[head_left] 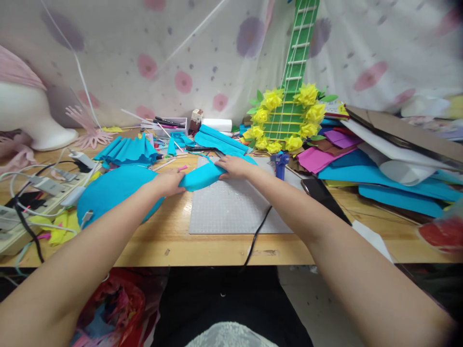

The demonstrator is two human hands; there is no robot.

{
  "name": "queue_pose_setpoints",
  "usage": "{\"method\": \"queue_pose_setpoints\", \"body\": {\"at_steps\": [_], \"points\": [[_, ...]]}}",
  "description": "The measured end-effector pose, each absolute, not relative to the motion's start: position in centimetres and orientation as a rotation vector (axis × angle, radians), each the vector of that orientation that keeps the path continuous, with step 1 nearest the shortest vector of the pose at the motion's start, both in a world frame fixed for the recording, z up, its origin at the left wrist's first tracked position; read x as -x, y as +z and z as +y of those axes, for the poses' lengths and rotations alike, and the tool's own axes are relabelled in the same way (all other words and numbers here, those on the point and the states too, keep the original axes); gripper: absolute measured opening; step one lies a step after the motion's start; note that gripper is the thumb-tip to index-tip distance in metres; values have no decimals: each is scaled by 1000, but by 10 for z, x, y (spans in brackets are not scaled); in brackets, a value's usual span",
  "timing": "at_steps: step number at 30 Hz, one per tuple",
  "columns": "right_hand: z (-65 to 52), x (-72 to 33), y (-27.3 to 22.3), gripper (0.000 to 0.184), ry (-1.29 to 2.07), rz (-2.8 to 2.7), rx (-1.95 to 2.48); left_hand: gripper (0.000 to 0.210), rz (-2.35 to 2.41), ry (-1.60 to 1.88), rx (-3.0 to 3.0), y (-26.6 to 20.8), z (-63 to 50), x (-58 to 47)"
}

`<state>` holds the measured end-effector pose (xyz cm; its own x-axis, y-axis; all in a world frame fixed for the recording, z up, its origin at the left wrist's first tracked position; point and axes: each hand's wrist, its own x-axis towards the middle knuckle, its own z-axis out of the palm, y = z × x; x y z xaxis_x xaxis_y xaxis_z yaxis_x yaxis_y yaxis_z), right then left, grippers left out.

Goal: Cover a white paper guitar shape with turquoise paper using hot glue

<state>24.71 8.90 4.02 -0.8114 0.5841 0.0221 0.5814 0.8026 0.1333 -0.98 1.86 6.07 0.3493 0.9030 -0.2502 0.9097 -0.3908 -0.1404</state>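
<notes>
Both hands meet over the upper middle of the head view, each gripping a piece of blue paper [202, 177]: the left hand [170, 181] has its fingers curled on the left end, the right hand [233, 167] pinches the right end. The paper spans the gap between them, curved along its lower edge, above the top left of a grey cutting mat [235, 212] on the wooden counter [217, 250]. Positioning or shaping this piece seems to be the step in hand; the next move would likely call for light, even tension, since the paper looks easy to crease. A large blue disc [115, 193] lies left of centre, partly behind the left forearm, and a blue glue gun [280, 166] stands right of the mat.

Of the containers, a pale box [177, 131] at upper centre-left holds pens. Below the counter, lower left, a red bag [138, 294] holds coloured scraps. At the right edge sits a clear tub [443, 231] with something red in it, too blurred to name.
</notes>
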Motion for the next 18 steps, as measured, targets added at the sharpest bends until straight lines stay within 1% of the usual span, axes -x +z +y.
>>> {"method": "queue_pose_setpoints", "body": {"at_steps": [5,11,13,15,18], "points": [[85,-247,59,55,200,2911,-972,85,1751,-480,-2567,73,17,6],[78,-242,79,66,78,2838,-1035,89,1700,-478,-2579,84,16,6],[75,-236,80,67,46,2795,-1064,86,1682,-505,-2565,85,16,8],[73,-231,78,67,40,2780,-1071,78,1697,-532,-2553,84,14,9],[72,-230,68,60,172,2894,-1040,69,1815,-447,-2564,78,5,8]]}}
